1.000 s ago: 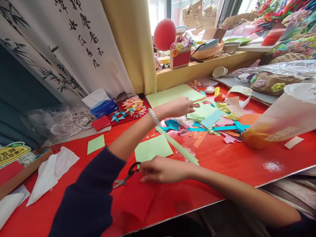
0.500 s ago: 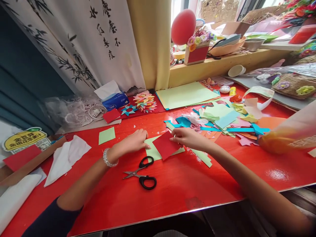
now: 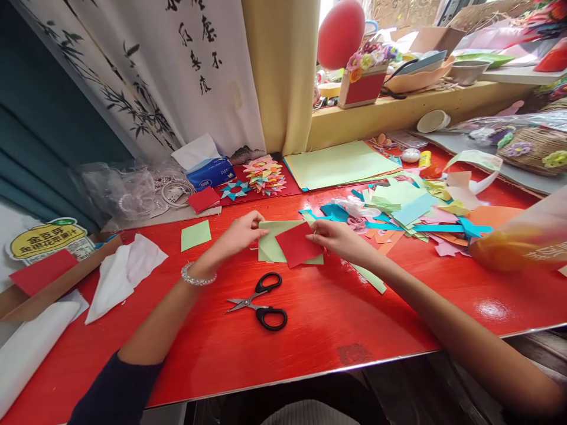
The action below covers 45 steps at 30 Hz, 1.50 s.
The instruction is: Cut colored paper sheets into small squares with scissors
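In my right hand (image 3: 330,237) is the corner of a red paper square (image 3: 296,247), pinched between thumb and fingers. Behind and below it lies light green paper (image 3: 269,243), whose left edge my left hand (image 3: 243,233) grips between thumb and fingers. The green paper looks like more than one sheet, partly covered by the red square. Nearer to me, a pair of scissors (image 3: 254,303) with black handles rests on the table, blades apart and pointing left. To the left of my left hand lies a separate green paper square (image 3: 195,235).
Paper scraps (image 3: 411,203) in many colours are heaped at the right. Large green sheets (image 3: 341,165) lie at the back, near a folded-paper flower (image 3: 266,176) and a blue tissue pack (image 3: 210,172). White tissue (image 3: 126,274) and a cardboard box (image 3: 62,280) sit at the left.
My left hand has taken hold of the green paper's left edge. The green paper and red square appear lifted and shifted slightly away from the scissors. The view has also shifted slightly.
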Motion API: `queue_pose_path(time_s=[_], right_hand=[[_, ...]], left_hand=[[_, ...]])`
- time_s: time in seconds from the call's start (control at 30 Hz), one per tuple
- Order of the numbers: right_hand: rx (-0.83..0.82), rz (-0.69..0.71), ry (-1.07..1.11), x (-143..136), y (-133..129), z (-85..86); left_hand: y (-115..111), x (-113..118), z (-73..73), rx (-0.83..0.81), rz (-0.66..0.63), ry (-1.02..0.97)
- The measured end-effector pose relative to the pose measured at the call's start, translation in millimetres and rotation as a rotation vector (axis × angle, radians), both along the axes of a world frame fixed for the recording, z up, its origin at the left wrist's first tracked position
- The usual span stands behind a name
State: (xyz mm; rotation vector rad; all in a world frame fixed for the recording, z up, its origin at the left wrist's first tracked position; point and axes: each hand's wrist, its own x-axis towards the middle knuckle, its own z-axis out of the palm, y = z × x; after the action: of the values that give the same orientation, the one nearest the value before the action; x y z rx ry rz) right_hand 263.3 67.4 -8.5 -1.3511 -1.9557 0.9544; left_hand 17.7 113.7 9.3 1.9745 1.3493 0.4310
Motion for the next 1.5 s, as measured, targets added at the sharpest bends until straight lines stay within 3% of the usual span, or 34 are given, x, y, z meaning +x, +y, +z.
queue_pose_path(time_s=[0.2, 0.37, 0.57, 0.7, 0.93, 1.13, 1.33, 1.5], right_hand=[[0.074, -0.143, 0.227, -4.5, -0.7, 0.7], [0.071, -0.137, 0.266, -13.4, -5.2, -5.9], [0.073, -0.133, 0.275, -14.8, -6.5, -10.0], [0.106, -0.141, 0.208, -13.5, -5.1, -9.8], [0.426, -0.308, 0.216, 1.1, 10.8, -13.3], [0.21, -0.134, 0.241, 10.1, 15.6, -13.7], [0.188, -0.063, 0.218, 8.9, 18.4, -23.5], [0.187, -0.052, 0.267, 5.6, 18.6, -27.4]], left_hand=[[-5.8, 11.8, -3.3, -0.106, 0.178, -0.668], [-23.0, 32.8, -11.9, -0.159, 0.198, -0.897], [-36.6, 46.6, -11.6, -0.245, 0.191, -0.891], [-35.2, 47.3, -17.4, -0.203, 0.14, -0.851], [-25.1, 31.5, -17.9, -0.016, 0.064, -0.806], [-15.5, 16.0, -22.3, 0.134, 0.064, -0.712], [-11.7, 15.1, -38.7, 0.073, 0.086, -0.779], [-14.1, 15.7, -40.6, 0.083, 0.097, -0.759]])
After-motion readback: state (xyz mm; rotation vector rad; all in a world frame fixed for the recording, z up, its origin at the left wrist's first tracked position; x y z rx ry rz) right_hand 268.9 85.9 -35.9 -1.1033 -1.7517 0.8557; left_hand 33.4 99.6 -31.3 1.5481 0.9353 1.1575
